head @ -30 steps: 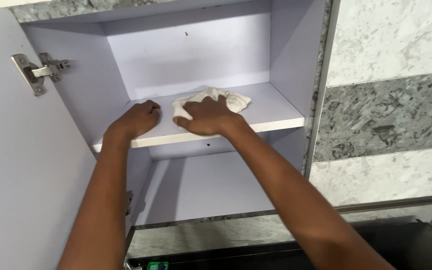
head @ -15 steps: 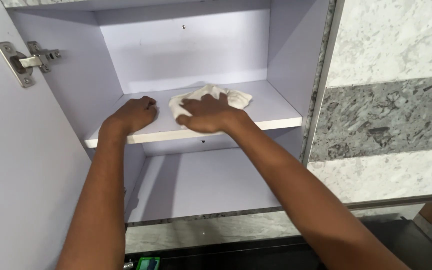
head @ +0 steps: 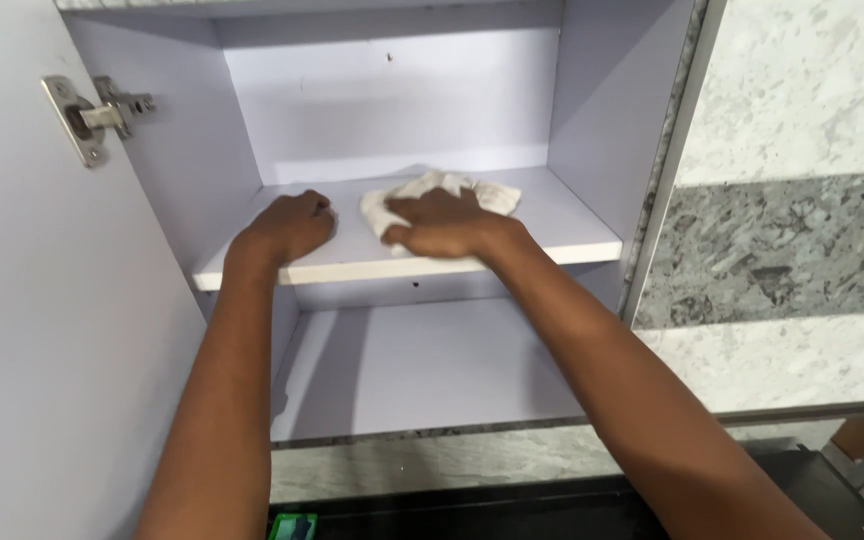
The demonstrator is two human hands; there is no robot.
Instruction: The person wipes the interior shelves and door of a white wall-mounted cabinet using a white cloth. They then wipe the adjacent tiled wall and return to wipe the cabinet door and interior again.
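Observation:
My right hand (head: pixel 442 225) presses down on a crumpled white cloth (head: pixel 487 192) that lies on the middle shelf (head: pixel 572 225) of an open pale lilac wall cabinet. The fingers curl over the cloth's left part, and the rest of the cloth sticks out behind and to the right of the hand. Just left of it, my left hand (head: pixel 292 226) rests on the same shelf with its fingers curled under, holding nothing. A narrow strip of bare shelf separates the two hands.
The cabinet door (head: pixel 52 330) stands open at the left, with a metal hinge (head: pixel 92 112) near its top. A lower shelf (head: pixel 422 370) lies below. Grey and white stone tiles (head: pixel 792 240) cover the wall at the right. A dark surface (head: pixel 512 510) runs along the bottom.
My right hand and the cloth have slid slightly left along the shelf. The left hand stays on the shelf. The view has shifted a little.

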